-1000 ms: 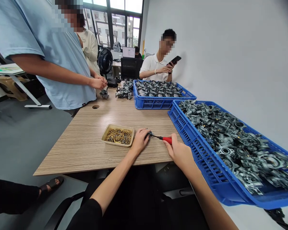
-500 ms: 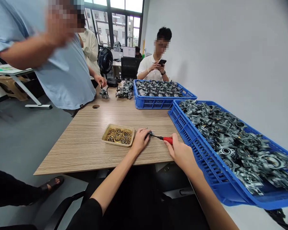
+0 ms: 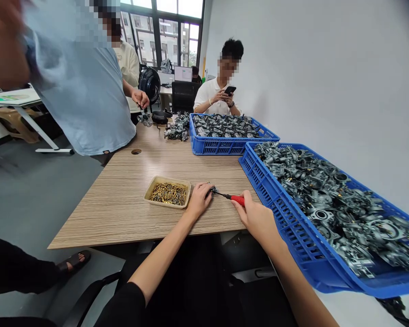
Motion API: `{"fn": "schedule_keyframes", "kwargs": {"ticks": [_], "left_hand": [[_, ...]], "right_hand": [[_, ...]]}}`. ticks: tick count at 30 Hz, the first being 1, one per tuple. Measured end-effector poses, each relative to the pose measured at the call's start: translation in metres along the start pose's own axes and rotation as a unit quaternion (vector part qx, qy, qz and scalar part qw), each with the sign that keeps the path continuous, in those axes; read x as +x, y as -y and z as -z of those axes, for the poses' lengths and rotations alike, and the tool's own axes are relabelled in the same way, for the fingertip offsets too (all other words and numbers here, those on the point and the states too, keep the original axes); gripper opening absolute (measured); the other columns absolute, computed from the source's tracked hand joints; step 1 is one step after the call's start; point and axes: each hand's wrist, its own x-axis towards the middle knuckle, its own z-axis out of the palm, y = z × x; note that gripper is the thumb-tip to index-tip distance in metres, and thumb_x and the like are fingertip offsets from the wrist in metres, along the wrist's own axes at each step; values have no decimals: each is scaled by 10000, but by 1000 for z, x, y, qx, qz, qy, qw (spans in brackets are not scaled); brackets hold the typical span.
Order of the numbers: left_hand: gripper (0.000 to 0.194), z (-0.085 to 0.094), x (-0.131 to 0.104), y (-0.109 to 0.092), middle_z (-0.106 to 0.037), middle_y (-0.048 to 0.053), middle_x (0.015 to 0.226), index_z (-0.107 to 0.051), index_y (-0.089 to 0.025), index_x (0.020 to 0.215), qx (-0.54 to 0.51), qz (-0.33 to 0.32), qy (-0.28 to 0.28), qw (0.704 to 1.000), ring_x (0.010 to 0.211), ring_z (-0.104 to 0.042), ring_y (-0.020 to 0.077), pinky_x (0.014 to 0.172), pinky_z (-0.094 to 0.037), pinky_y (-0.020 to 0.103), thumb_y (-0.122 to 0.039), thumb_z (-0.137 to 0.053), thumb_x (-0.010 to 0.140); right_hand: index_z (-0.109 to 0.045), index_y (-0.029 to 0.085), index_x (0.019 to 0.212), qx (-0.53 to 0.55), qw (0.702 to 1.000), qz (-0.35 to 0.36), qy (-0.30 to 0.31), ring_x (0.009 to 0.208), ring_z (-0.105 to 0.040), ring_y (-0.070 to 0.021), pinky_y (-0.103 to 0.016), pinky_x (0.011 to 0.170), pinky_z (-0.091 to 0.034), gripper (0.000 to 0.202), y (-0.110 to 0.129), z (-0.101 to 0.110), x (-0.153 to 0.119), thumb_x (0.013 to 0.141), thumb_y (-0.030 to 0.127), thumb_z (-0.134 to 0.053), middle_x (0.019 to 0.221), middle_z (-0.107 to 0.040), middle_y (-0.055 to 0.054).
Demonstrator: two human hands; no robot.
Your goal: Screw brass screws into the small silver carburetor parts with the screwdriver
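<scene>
My left hand point(image 3: 200, 200) is closed around a small metal carburetor part point(image 3: 214, 189) on the wooden table point(image 3: 116, 213); the fingers cover most of it. In my right hand point(image 3: 257, 215) is a screwdriver with a red handle point(image 3: 237, 200), its dark shaft pointing left with the tip at the metal part. Left of my left hand stands a shallow cream tray point(image 3: 150, 199) holding many small brass pieces point(image 3: 168, 194).
A blue crate point(image 3: 279, 213) heaped with carburetor bodies point(image 3: 313, 181) stands at right. Behind it, another blue crate point(image 3: 207, 147) holds rows of carburetors. A co-worker in light blue point(image 3: 85, 100) stands at the far left table edge; a seated person point(image 3: 216, 97) holds a phone.
The co-worker in light blue has lifted a carburetor off the table and swung the other arm up and left. My hands and the screwdriver have barely moved.
</scene>
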Motion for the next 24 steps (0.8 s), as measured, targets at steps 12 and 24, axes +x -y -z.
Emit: {"fn": "schedule_keyframes", "kwargs": {"ticks": [12, 24], "left_hand": [[362, 0, 0, 0, -726, 79, 1197, -644, -229, 1281, 7, -6, -7, 1000, 1179, -569, 252, 1061, -488, 457, -112, -575, 946], [351, 1, 0, -1, -721, 76, 1198, -639, -222, 1281, 1, -4, -3, 1000, 1176, -567, 258, 1065, -482, 466, -122, -562, 954]], "right_hand": [[-492, 189, 1174, 11, 1000, -14, 13, 669, -731, -269, -276, 533, -325, 285, 2, -1, 0, 1062, 438, -408, 740, -732, -68], [-485, 199, 1157, 22, 1000, -10, 13, 697, -733, -269, -276, 541, -315, 248, -1, 2, 1, 1064, 416, -411, 773, -734, -63]]}}
